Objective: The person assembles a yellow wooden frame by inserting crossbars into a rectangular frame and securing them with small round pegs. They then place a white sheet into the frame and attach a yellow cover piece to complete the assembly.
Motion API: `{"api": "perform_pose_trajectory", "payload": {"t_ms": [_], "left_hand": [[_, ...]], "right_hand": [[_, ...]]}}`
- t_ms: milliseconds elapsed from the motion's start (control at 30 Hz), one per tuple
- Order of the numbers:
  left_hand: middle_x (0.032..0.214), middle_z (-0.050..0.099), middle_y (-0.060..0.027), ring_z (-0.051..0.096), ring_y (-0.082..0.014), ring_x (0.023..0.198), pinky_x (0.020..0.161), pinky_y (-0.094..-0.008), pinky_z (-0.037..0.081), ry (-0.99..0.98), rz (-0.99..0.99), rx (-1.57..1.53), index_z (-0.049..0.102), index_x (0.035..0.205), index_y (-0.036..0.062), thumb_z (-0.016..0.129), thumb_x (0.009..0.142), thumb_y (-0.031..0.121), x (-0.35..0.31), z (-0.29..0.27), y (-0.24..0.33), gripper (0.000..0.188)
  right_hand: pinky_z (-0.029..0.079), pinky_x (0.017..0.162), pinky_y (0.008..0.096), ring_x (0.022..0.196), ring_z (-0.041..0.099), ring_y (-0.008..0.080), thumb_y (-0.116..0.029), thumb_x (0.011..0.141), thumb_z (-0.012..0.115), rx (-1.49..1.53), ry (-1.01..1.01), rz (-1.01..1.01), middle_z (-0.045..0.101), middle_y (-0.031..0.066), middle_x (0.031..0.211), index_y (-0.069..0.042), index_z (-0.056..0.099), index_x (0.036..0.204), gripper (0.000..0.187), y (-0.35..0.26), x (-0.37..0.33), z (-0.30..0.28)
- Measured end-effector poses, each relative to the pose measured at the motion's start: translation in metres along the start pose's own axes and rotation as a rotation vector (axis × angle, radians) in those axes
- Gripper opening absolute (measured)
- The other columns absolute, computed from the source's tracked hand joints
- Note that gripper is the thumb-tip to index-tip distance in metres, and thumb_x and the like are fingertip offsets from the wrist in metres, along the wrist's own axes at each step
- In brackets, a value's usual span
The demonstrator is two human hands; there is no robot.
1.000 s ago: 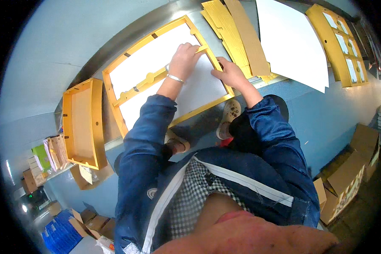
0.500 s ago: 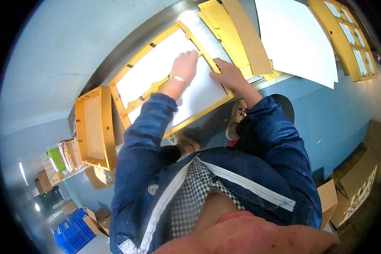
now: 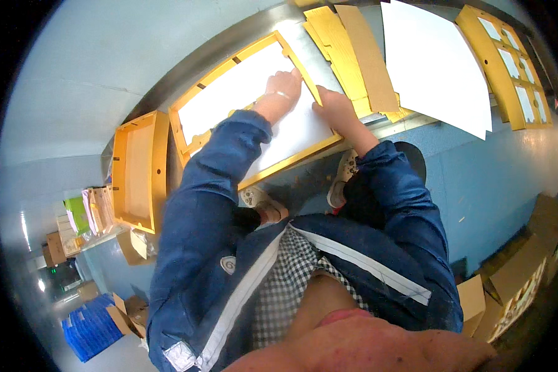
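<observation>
A shallow yellow cardboard box (image 3: 235, 61) with a white bottom (image 3: 229, 84) lies open in front of me. A yellow divider strip (image 3: 199, 141) with rounded tabs crosses it lengthwise. My left hand (image 3: 283, 90) is inside the box, its fingers closed at the strip's right end, close against the right wall; the hand and sleeve cover part of the strip. My right hand (image 3: 336, 111) grips that right wall, thumb over the inner side and the other fingers outside, mostly hidden.
Left of the box stands another yellow box (image 3: 135, 170). To the right lie yellow cardboard pieces (image 3: 338, 53), a brown cardboard strip (image 3: 369, 59), white sheets (image 3: 434, 68) and a yellow box with white-filled compartments (image 3: 508, 68). Stacked blue crates (image 3: 92, 328) and open cartons (image 3: 471, 304) stand on the floor.
My left hand has moved slightly right, closer to the right wall, with a finger now reaching it. My right hand stays on the wall. The whole view has shifted a little.
</observation>
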State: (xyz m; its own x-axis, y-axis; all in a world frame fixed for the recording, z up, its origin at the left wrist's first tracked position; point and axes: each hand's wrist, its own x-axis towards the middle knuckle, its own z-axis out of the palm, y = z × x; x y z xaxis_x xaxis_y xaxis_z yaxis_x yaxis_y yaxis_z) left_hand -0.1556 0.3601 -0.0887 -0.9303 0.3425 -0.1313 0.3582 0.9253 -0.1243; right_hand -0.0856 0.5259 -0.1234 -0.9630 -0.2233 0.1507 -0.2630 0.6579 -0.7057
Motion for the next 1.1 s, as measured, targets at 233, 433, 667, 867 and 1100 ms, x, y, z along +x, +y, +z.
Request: {"api": "perform_pose_trajectory", "payload": {"t_ms": [233, 433, 667, 867, 1100], "left_hand": [[0.118, 0.064, -0.022, 0.061, -0.0382, 0.11, 0.096, -0.0503, 0.047, 0.183, 0.001, -0.251, 0.055, 0.123, 0.0009, 0.066, 0.088, 0.022, -0.02, -0.005, 0.002, 0.042], [0.14, 0.053, -0.0244, 0.049, -0.0396, 0.13, 0.11, -0.047, 0.037, 0.452, 0.059, -0.275, 0.044, 0.142, -0.0035, 0.072, 0.086, 0.024, -0.047, -0.015, -0.027, 0.069], [0.149, 0.045, -0.028, 0.045, -0.0376, 0.138, 0.114, -0.0414, 0.036, 0.425, -0.764, -0.322, 0.037, 0.149, -0.0049, 0.065, 0.095, 0.029, -0.189, 0.052, -0.258, 0.069], [0.147, 0.047, -0.0257, 0.049, -0.0377, 0.134, 0.111, -0.0402, 0.038, 0.31, -0.947, -0.989, 0.036, 0.15, -0.0016, 0.044, 0.104, 0.038, -0.254, 0.121, -0.272, 0.061], [0.138, 0.057, -0.0146, 0.058, -0.0283, 0.119, 0.102, -0.0364, 0.044, 0.429, -1.071, -1.336, 0.045, 0.146, 0.0011, 0.042, 0.108, 0.035, -0.296, 0.113, -0.269, 0.051]], "right_hand": [[0.051, 0.089, 0.0449, 0.109, 0.061, 0.0386, -0.033, 0.091, 0.063, 0.091, 0.077, -0.002, 0.064, 0.0225, 0.119, -0.003, 0.053, 0.135, 0.055, -0.01, -0.012, -0.004], [0.046, 0.1, 0.0434, 0.118, 0.058, 0.039, -0.037, 0.094, 0.064, 0.145, -0.129, 0.018, 0.062, 0.0259, 0.125, 0.002, 0.054, 0.137, 0.059, 0.007, 0.005, -0.021], [0.049, 0.096, 0.0493, 0.114, 0.057, 0.0367, -0.05, 0.08, 0.074, -0.435, 0.164, 0.337, 0.063, 0.0173, 0.122, -0.003, 0.062, 0.124, 0.066, 0.069, 0.007, -0.091], [0.05, 0.093, 0.0497, 0.116, 0.057, 0.035, -0.043, 0.078, 0.075, -0.509, 0.197, 0.439, 0.064, 0.013, 0.122, -0.013, 0.063, 0.126, 0.058, 0.081, 0.007, -0.084], [0.053, 0.093, 0.0432, 0.105, 0.068, 0.0364, -0.041, 0.085, 0.062, -0.023, 0.31, 0.487, 0.072, 0.0187, 0.111, -0.012, 0.072, 0.119, 0.046, 0.098, 0.011, -0.1]]}}
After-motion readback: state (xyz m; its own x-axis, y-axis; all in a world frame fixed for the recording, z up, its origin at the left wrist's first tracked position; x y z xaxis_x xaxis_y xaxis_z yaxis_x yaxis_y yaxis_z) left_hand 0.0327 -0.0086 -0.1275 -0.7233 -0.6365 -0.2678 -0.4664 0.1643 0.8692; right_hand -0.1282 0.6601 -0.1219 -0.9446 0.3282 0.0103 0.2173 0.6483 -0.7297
